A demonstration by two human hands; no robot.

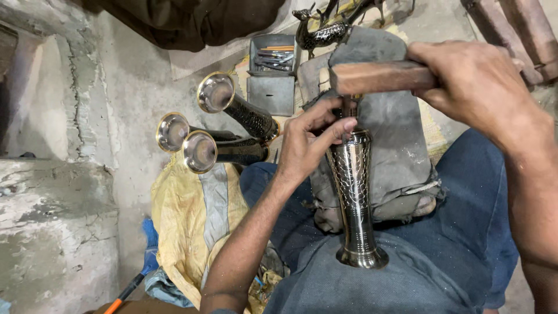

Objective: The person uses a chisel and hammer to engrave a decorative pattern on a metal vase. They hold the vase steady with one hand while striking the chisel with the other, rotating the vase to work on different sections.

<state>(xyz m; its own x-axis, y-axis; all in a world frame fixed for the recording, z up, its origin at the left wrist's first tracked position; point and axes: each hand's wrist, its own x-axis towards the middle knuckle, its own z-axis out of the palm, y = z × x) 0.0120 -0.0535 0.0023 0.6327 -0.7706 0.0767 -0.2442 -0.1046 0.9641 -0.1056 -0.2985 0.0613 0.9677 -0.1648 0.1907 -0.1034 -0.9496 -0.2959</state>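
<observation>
An engraved metal vase lies along my lap, its foot toward me and its upper end resting on a grey cloth pad. My left hand pinches a thin chisel against the vase's upper end. My right hand grips a wooden mallet whose head sits just above the chisel's top.
Three similar flared metal vases lie on a yellow cloth to the left. A grey metal box of small tools and a metal deer figure sit beyond. Rough plaster wall at left; a broom handle at lower left.
</observation>
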